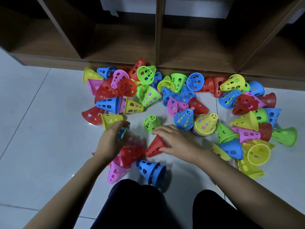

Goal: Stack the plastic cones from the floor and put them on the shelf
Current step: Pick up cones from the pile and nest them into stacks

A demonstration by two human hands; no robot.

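Note:
Many perforated plastic cones in red, blue, green, yellow and pink lie scattered on the white tiled floor (41,113). My left hand (111,141) curls over a blue cone (123,133) that lies on pink and red cones. My right hand (175,142) lies with fairly straight fingers over the wide end of a tipped red cone (154,147). Its fingertips almost touch an upright green cone (151,123). A yellow-topped stack of cones (205,124) stands just right of my right hand. The brown wooden shelf (115,62) runs along the back with open compartments.
A blue double cone (152,171) and a pink cone (115,172) lie just in front of my knees (135,204), which wear black. More cones pile up to the right around a large yellow cone (258,153). A shelf divider (159,30) stands upright at the centre.

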